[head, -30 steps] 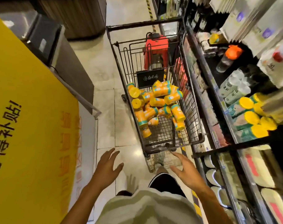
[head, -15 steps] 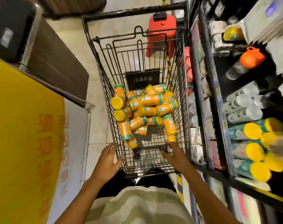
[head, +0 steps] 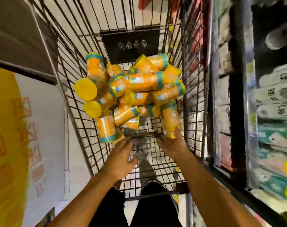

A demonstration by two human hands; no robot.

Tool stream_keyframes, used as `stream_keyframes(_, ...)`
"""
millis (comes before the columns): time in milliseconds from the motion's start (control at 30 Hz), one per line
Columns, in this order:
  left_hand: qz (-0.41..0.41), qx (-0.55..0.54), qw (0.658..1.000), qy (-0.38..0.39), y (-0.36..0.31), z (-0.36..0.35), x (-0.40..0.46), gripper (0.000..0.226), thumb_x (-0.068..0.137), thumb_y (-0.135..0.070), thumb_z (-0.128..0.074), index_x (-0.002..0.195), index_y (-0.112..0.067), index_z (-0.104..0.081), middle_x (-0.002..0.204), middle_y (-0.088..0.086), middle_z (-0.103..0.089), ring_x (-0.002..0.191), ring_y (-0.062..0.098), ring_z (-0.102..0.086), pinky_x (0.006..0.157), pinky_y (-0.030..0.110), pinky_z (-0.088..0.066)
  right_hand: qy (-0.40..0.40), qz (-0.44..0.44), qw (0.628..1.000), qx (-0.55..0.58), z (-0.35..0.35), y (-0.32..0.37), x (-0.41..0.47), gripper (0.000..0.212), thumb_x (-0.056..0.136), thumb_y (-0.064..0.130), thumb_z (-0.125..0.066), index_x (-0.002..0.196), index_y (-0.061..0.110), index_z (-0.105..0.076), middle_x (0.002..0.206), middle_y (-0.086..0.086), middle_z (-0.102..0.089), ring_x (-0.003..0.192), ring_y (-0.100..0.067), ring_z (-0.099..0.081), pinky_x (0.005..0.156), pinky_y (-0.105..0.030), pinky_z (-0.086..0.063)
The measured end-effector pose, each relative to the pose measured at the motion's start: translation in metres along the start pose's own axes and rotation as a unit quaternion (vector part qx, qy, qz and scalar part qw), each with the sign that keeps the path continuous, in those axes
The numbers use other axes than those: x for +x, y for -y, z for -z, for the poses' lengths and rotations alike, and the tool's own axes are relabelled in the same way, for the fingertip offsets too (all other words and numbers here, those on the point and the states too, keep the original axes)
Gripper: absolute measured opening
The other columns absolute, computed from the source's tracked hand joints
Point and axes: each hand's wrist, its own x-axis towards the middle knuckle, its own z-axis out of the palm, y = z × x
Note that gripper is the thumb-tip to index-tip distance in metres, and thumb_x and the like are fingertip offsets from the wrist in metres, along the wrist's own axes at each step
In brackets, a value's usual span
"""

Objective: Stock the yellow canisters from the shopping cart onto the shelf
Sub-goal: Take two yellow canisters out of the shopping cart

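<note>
Yellow cylindrical canisters with teal bands (head: 131,94) lie heaped in the black wire shopping cart (head: 69,102). Left hand (head: 121,154) spread, just short of one; right hand (head: 170,143) touches another, grip too blurred to tell. Shelf (head: 237,99) alongside, right.

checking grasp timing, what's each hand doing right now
left hand: open, reaching, holding nothing
right hand: open, fingers at a yellow canister, no grip yet

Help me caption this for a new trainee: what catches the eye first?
A jumbled heap of yellow canisters fills the middle of the wire shopping cart. Both hands reach into it from below: the left hand nears one canister, the right hand meets another. Stocked shelves run along the right.
</note>
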Motion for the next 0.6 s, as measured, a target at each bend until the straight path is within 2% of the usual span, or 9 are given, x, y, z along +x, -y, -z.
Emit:
stream_keyframes(133,-0.03,0.029,0.999,0.016,0.009,-0.002,0.032,0.058,0.096,-0.03,-0.059,0.148,-0.013,-0.04,0.156,0.004,-0.032,0.145,0.024,-0.029,0.116,0.022,-0.019,0.005,-0.044,0.986,0.162,-0.011,0.015,0.031,0.088,0.076,0.063,-0.071,0.136,0.003,-0.047,0.132,-0.015,-0.058,0.121,-0.034,-0.06,0.091,-0.043,-0.056)
stream_keyframes(167,-0.028,0.035,0.999,0.025,0.01,-0.001,0.038,0.059,0.096,-0.031,-0.057,0.149,-0.014,-0.039,0.156,0.004,-0.032,0.145,0.024,-0.028,0.116,0.023,-0.02,0.001,-0.019,0.98,0.197,-0.012,0.018,0.036,0.086,0.077,0.061,-0.072,0.137,0.005,-0.048,0.126,-0.008,-0.064,0.123,-0.025,-0.06,0.096,-0.036,-0.053)
stream_keyframes(233,-0.035,0.039,0.998,0.033,0.009,0.003,0.047,0.061,0.092,-0.035,-0.05,0.148,-0.012,-0.041,0.154,0.005,-0.035,0.143,0.026,-0.031,0.115,0.025,-0.021,-0.014,0.017,0.968,0.25,-0.019,0.022,0.042,0.081,0.079,0.056,-0.073,0.14,0.01,-0.048,0.105,0.006,-0.073,0.111,-0.007,-0.063,0.1,-0.023,-0.05)
stream_keyframes(267,-0.04,0.035,0.998,0.033,0.009,0.005,0.049,0.062,0.088,-0.035,-0.049,0.146,-0.012,-0.043,0.152,0.006,-0.039,0.141,0.026,-0.033,0.114,0.024,-0.022,0.001,0.023,0.968,0.251,-0.017,0.02,0.049,0.075,0.08,0.054,-0.073,0.137,0.009,-0.052,0.102,0.0,-0.074,0.107,-0.01,-0.065,0.1,-0.024,-0.05)
stream_keyframes(333,-0.048,0.034,0.998,0.024,0.012,0.005,0.051,0.056,0.091,-0.028,-0.054,0.145,-0.013,-0.046,0.15,0.006,-0.041,0.14,0.026,-0.036,0.114,0.025,-0.024,0.001,0.046,0.963,0.266,-0.023,0.015,0.044,0.063,0.083,0.048,-0.073,0.129,0.007,-0.059,0.117,-0.015,-0.069,0.111,-0.023,-0.065,0.099,-0.032,-0.053)
stream_keyframes(367,-0.046,0.032,0.998,0.025,0.011,0.006,0.051,0.053,0.094,-0.025,-0.057,0.145,-0.015,-0.045,0.151,0.004,-0.04,0.14,0.025,-0.035,0.115,0.026,-0.025,0.002,0.063,0.959,0.275,-0.024,0.011,0.042,0.058,0.084,0.045,-0.074,0.127,0.008,-0.061,0.121,-0.016,-0.068,0.112,-0.025,-0.066,0.098,-0.033,-0.054)
stream_keyframes(467,-0.031,-0.009,0.999,0.029,0.002,0.01,0.045,0.05,0.097,-0.024,-0.06,0.144,-0.019,-0.045,0.145,-0.002,-0.044,0.138,0.018,-0.036,0.111,0.019,-0.025,0.005,0.102,0.97,0.22,-0.023,-0.003,0.017,0.04,0.088,0.039,-0.072,0.116,0.011,-0.065,0.116,-0.012,-0.07,0.101,-0.021,-0.068,0.088,-0.031,-0.058)
stream_keyframes(533,-0.019,-0.061,0.998,0.023,-0.007,0.015,0.04,0.046,0.096,-0.025,-0.061,0.14,-0.021,-0.049,0.134,-0.007,-0.048,0.132,0.014,-0.043,0.106,0.017,-0.028,-0.014,0.106,0.983,0.152,-0.018,-0.012,-0.003,0.047,0.086,0.037,-0.074,0.125,0.013,-0.062,0.121,-0.01,-0.069,0.101,-0.018,-0.068,0.084,-0.029,-0.059)
stream_keyframes(600,0.013,-0.116,0.993,0.018,-0.013,0.019,0.036,0.043,0.096,-0.027,-0.062,0.138,-0.025,-0.051,0.128,-0.009,-0.049,0.124,0.011,-0.048,0.105,0.022,-0.037,-0.028,0.129,0.989,0.058,-0.01,-0.018,-0.025,0.059,0.074,0.036,-0.081,0.126,0.015,-0.062,0.121,-0.007,-0.071,0.105,-0.018,-0.07,0.082,-0.029,-0.061)
